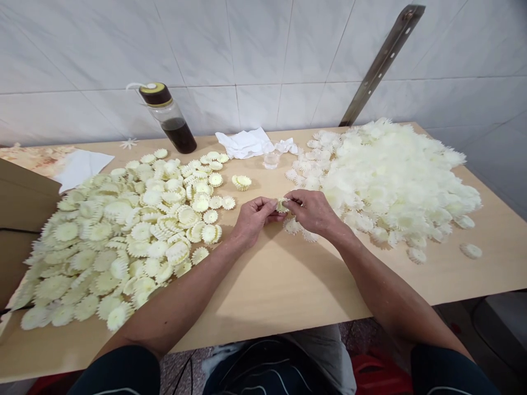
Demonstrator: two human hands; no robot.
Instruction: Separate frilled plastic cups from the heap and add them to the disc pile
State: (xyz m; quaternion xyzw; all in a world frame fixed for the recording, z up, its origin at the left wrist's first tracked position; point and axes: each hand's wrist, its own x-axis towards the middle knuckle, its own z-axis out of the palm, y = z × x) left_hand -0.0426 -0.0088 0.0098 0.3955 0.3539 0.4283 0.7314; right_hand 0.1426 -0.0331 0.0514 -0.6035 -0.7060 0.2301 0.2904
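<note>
Near the middle of the table, my left hand (256, 216) and my right hand (309, 209) meet around a small pale-green petal disc (282, 205) with a scalloped edge. Thumb and fingers of both hands pinch it from opposite sides. On the left lies a broad heap of cupped, pale yellow-green petal discs (154, 219). Thinner, whiter toothed petal pieces (395, 175) form a big pile on the right, some of them beside my right hand. One separate cupped piece (241, 182) sits just beyond my left hand.
A bottle of dark liquid (175, 123) stands at the back by the tiled wall. Crumpled white tissue (244, 144) and a small clear cup (271, 159) are behind my hands. A cardboard box (24, 225) borders the left side; a metal strip (381, 66) leans at the back right.
</note>
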